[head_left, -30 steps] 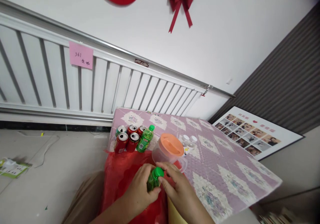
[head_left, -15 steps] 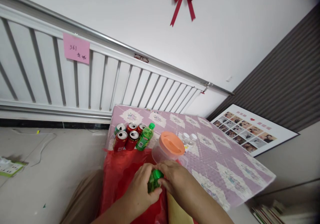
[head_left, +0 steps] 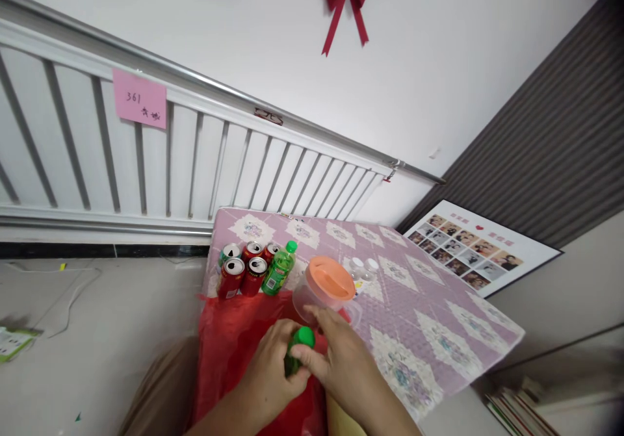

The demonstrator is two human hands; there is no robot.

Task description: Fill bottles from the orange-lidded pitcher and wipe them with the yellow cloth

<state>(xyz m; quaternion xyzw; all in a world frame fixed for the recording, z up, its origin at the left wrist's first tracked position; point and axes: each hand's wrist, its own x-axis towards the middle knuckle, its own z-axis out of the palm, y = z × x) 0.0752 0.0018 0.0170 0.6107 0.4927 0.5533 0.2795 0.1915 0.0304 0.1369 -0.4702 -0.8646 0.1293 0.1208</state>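
My left hand (head_left: 273,366) is wrapped round a small green plastic bottle (head_left: 305,336), gripping its body below the green cap. The bottle stands roughly upright over a red plastic sheet, its lower part hidden by my hands. Beside the cap, my right hand (head_left: 344,357) is spread, its fingers raised off the cap and its thumb lying across the bottle just under it. Beyond my hands sits a clear plastic jug (head_left: 303,298) with an orange lid (head_left: 331,278). A second green bottle (head_left: 279,272) stands to its left, capped and upright.
Several opened drink cans (head_left: 253,276) are grouped left of the standing bottle. Two small clear bottles with white caps (head_left: 363,268) are right of the jug. The red sheet (head_left: 221,338) covers the near-left of the purple patterned cloth (head_left: 414,316). A white radiator (head_left: 180,163) runs behind.
My right hand's fingers have loosened and spread away from the bottle's cap, uncovering more of it. My left hand keeps its grip. The camera view has shifted slightly.
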